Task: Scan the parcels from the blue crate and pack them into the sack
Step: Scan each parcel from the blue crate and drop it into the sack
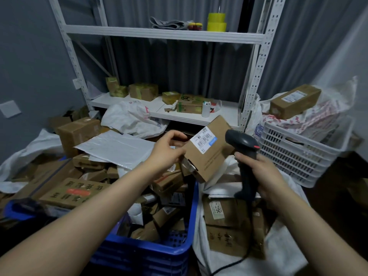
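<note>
My left hand (166, 150) grips a brown cardboard parcel (209, 156) by its left edge and holds it tilted above the blue crate (159, 253). The parcel's white barcode label (204, 139) faces up and to the right. My right hand (256, 168) is wrapped round the handle of a black barcode scanner (242, 140), whose head sits just right of the label and points at it. The crate is full of several cardboard parcels. To its right the white sack (282, 242) lies open with brown boxes (231, 226) inside.
A white plastic basket (298, 154) at the right holds bags and a long box. A white metal rack (163, 34) stands behind, with small boxes, a cup and tape rolls on it. At the left, more cartons and a grey mailer bag (119, 146) are piled.
</note>
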